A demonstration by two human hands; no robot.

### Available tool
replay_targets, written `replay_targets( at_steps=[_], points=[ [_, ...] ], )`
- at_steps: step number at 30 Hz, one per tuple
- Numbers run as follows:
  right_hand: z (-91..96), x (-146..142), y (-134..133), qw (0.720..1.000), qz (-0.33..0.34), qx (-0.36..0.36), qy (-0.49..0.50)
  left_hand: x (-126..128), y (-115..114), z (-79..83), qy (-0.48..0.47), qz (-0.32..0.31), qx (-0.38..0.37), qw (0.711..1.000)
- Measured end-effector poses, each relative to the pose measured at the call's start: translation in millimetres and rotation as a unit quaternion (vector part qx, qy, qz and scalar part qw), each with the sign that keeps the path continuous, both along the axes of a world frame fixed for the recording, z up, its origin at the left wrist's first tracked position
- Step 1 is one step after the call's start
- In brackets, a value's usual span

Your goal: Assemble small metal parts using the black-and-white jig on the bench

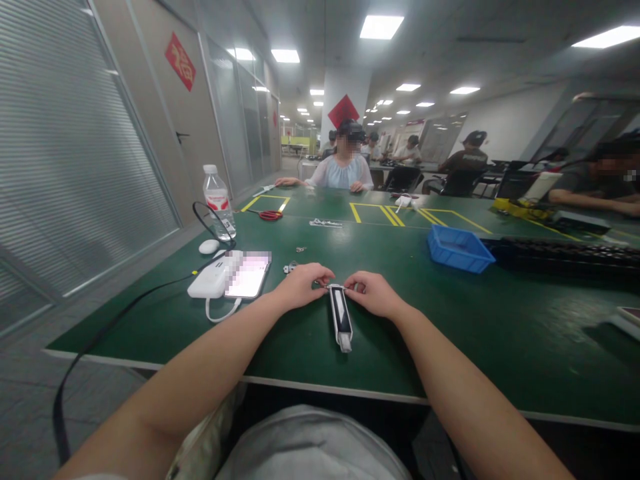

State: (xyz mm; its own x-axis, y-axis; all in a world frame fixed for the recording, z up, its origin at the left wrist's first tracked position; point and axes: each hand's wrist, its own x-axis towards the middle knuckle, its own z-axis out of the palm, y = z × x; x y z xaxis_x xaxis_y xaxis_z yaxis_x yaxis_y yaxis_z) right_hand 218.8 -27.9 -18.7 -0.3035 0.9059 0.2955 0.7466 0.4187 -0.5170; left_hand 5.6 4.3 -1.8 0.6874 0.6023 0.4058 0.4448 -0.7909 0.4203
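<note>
A long, narrow white-and-black device [342, 317] lies on the green table with its white tapered end towards me. My left hand [303, 285] is closed at the device's far left corner, thumb and fingertips pinched together there. At the far right corner, my right hand [375, 293] pinches in the same way with its fingers curled. Both sets of fingertips meet the far end of the device; any small part between them is too small to make out. Just beyond my left hand lies a small metal piece [289, 268], partly hidden by it.
On the left stand a water bottle [219, 207], a white power bank [210, 277] cabled to a phone [249, 277], and a white mouse-shaped case [209, 247]. Red-handled scissors [270, 215] lie farther back. A blue bin [459, 250] sits right. A person [345, 167] sits opposite.
</note>
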Motion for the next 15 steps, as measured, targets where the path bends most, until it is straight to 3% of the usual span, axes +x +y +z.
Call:
replay_targets(
  at_steps=[9, 15],
  points=[
    [4.7, -2, -2, 1.000, -0.008, -0.013, -0.013, -4, 1, -1.5, 0.023, -0.005, 0.005, 1.000],
    [2.1, 0, -1, 1.000, -0.004, -0.024, 0.003, -12, 2, 5.6, 0.063, 0.048, 0.010, 0.997]
  ],
)
